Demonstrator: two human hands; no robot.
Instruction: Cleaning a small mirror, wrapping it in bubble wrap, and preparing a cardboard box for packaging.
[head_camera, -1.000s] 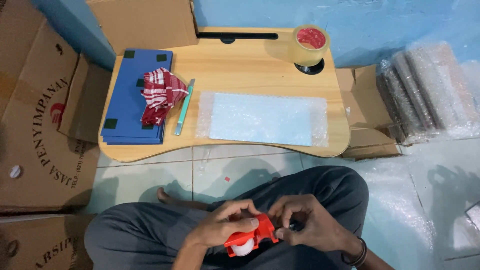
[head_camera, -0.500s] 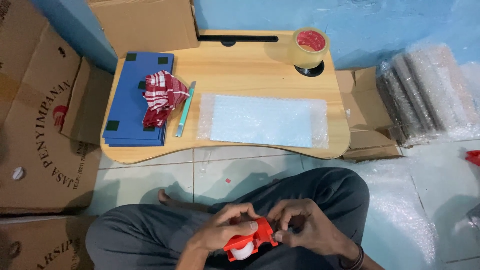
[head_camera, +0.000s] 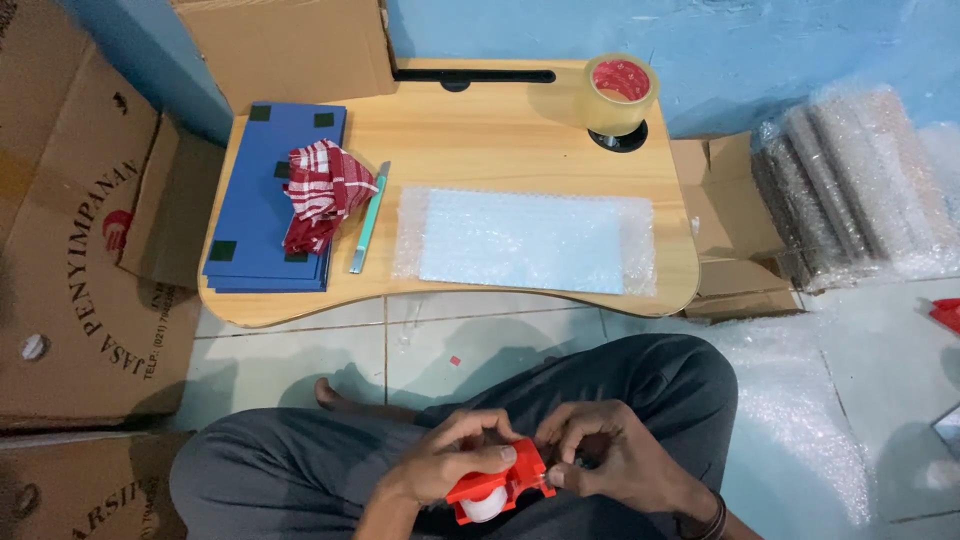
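Two hands meet over the person's lap at the bottom of the view, both closed on a red dispenser (head_camera: 497, 490). The left hand (head_camera: 445, 462) wraps its top, thumb pressed along the red body, with a white roll showing beneath. The right hand (head_camera: 610, 455) pinches the dispenser's right end with curled fingers; a dark band sits at its wrist. The dispenser is held just above the crossed legs in grey trousers (head_camera: 330, 460), well short of the desk (head_camera: 500, 140). Beyond the knees lies pale tiled floor, and past that stands the low wooden desk. On the desk, nearest the person and right of centre, a sheet of bubble wrap (head_camera: 525, 240) lies flat. Left of it a slim teal cutter (head_camera: 368, 218) lies lengthwise, just beside a red-and-white checked cloth (head_camera: 322, 192) bunched up on a stack of blue boards (head_camera: 265, 200) at the desk's left end. At the desk's far right corner a roll of clear tape (head_camera: 618, 94) stands in a round recess, and a dark slot runs along the far edge. Cardboard boxes (head_camera: 80, 250) crowd the floor left of the desk, another box leans behind its far left corner, and flattened cardboard sits at its right side. Right of the desk, rolls of bubble wrap (head_camera: 860, 185) rest against a blue wall.
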